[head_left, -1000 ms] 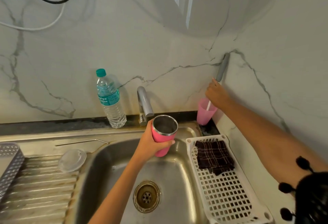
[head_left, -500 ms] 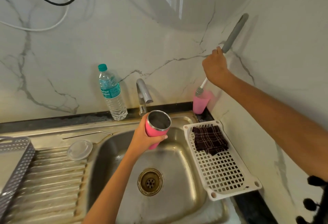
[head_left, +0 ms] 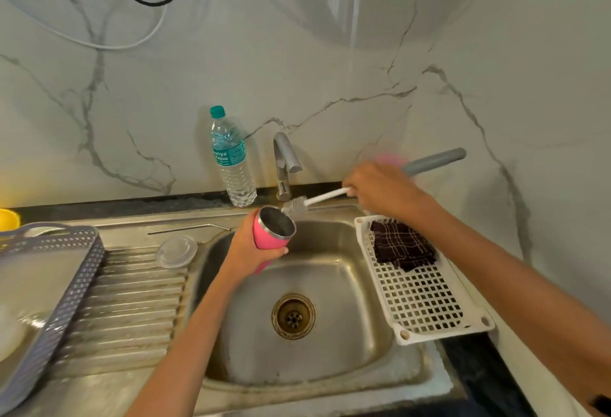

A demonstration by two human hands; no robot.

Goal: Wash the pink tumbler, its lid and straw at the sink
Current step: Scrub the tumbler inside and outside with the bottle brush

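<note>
My left hand [head_left: 253,249] grips the pink tumbler [head_left: 269,239] over the sink basin [head_left: 347,344], its steel mouth tilted up and to the right. My right hand [head_left: 380,190] holds a bottle brush [head_left: 325,196] by its white stem, the grey handle sticking out to the right. The bristle tip sits just at the tumbler's rim. The clear lid [head_left: 177,251] lies on the drainboard left of the basin. The metal straw [head_left: 188,228] lies on the sink ledge behind the lid.
A tap [head_left: 286,165] stands behind the basin, no water running. A water bottle [head_left: 231,158] is left of it. A white rack [head_left: 426,297] with a dark checked cloth [head_left: 401,244] sits on the basin's right edge. A grey basket [head_left: 49,301] occupies the far left.
My right hand lifted the brush out of the pink cup by the wall, then swung it down and left to the tumbler's mouth. The tumbler stayed over the basin.
</note>
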